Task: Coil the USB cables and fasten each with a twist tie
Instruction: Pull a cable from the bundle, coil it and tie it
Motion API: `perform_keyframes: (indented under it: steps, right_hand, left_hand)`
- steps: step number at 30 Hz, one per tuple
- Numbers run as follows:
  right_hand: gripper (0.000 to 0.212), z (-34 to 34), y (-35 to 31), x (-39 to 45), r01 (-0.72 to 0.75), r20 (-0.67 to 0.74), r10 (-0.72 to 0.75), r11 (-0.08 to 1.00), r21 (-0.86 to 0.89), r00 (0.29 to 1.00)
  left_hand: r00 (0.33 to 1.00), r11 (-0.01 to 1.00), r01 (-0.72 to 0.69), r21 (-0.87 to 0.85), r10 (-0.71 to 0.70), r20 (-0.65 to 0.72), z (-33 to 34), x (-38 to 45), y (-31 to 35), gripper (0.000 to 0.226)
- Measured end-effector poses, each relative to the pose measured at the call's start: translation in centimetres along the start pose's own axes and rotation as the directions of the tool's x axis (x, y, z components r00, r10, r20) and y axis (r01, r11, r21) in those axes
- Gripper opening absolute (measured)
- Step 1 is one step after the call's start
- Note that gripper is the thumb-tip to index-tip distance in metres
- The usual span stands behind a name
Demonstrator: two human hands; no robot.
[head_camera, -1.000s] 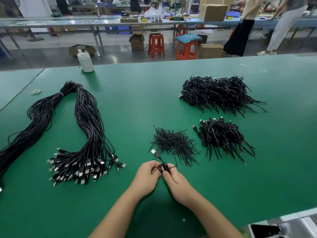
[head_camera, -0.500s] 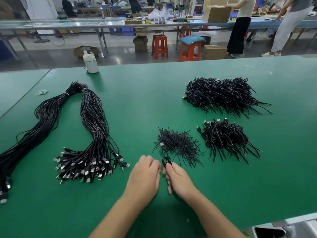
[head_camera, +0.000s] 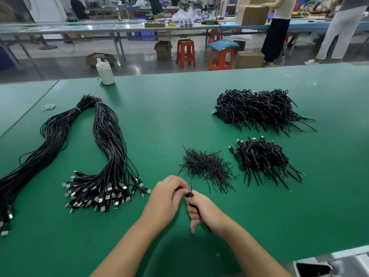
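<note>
Head view: left hand [head_camera: 166, 198] and right hand [head_camera: 203, 208] fingers clamped on coiled cable [head_camera: 189, 194] above worktop [head_camera: 179, 116].

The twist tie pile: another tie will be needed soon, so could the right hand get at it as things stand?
Probably yes, once freed. The twist tie pile lies on bare green table just beyond the right hand with nothing between, but that hand's grip is taken up by the coiled cable, which the left hand holds too.

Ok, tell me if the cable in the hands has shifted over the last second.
No. The cable still sits by the near left corner of the tie pile, though its plug is now hidden.
</note>
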State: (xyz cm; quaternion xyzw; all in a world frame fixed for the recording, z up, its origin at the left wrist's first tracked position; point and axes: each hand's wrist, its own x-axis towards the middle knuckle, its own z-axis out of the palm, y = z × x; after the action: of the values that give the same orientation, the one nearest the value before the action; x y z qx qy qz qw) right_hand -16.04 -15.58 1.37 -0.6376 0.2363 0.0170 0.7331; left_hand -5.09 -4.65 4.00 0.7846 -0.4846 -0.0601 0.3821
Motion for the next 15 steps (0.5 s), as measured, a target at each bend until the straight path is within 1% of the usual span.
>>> perform_keyframes:
  steps: [1, 2, 3, 4, 6, 9, 11, 12, 15]
  right_hand:
    - [0.026, -0.05, 0.02, -0.03, -0.001, -0.015, -0.001, 0.995, -0.097, 1.000]
    - [0.033, -0.11, 0.03, -0.10, 0.007, -0.038, -0.017, 0.970, -0.241, 0.999]
    - [0.035, -0.13, -0.09, -0.28, 0.028, -0.049, -0.053, 0.910, -0.413, 0.997]
    - [0.033, -0.19, -0.10, -0.44, 0.052, -0.050, -0.098, 0.823, -0.565, 0.994]
    - [0.029, -0.28, -0.11, -0.53, 0.088, -0.045, -0.185, 0.649, -0.756, 0.982]
    - [0.027, -0.01, -0.35, -0.47, 0.110, -0.026, -0.305, 0.423, -0.899, 0.952]
    - [0.030, 0.10, -0.57, -0.40, 0.088, -0.014, -0.352, 0.273, -0.958, 0.936]
    - [0.032, 0.15, -0.68, -0.39, 0.082, -0.006, -0.356, 0.231, -0.969, 0.934]
    - [0.034, 0.19, -0.67, -0.45, 0.104, 0.026, -0.360, 0.200, -0.974, 0.933]
  left_hand:
    - [0.999, 0.999, 0.048, -0.006, -0.048, 0.009, -0.02, -0.02, -0.01, 0.015]
    - [0.996, 0.996, 0.089, -0.007, -0.089, 0.029, -0.08, -0.03, -0.06, 0.014]
    - [0.990, 0.991, 0.130, -0.017, -0.129, 0.049, -0.19, 0.01, -0.17, 0.014]
    - [0.984, 0.985, 0.170, -0.032, -0.168, 0.066, -0.33, 0.10, -0.26, 0.015]
    - [0.968, 0.971, 0.239, -0.026, -0.236, 0.082, -0.51, 0.20, -0.37, 0.018]
    - [0.938, 0.943, 0.332, 0.017, -0.332, 0.096, -0.59, 0.52, -0.45, 0.018]
    - [0.915, 0.920, 0.390, -0.022, -0.386, 0.115, -0.58, 0.66, -0.56, 0.017]
    - [0.905, 0.907, 0.416, -0.064, -0.405, 0.134, -0.61, 0.73, -0.64, 0.015]
    - [0.866, 0.832, 0.498, -0.243, -0.460, 0.198, -0.68, 0.72, -0.80, 0.009]
